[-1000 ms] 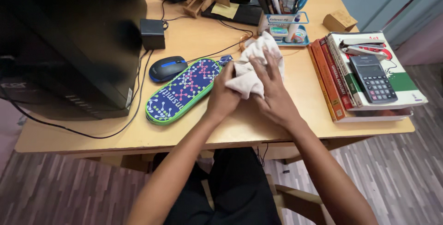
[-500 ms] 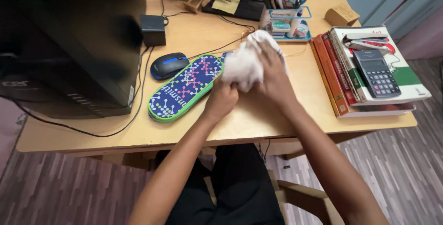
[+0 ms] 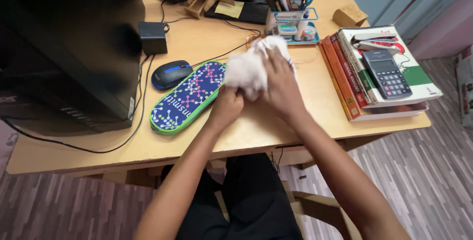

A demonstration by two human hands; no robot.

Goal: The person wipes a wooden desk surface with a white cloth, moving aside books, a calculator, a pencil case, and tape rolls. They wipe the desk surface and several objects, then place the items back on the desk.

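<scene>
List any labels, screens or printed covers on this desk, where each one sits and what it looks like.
Patterned oval pencil case: left of the hands, blue with green edge, white lettering.
Dark grey calculator: on the book stack at right, small pale display.
Top book's cover: white, green and red.
Labelled blue pen holder: back centre.
Black monitor screen: left, dark.

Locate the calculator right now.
Head view, right side of the desk: the calculator lies on top of the book stack, just below the stapler.
</scene>
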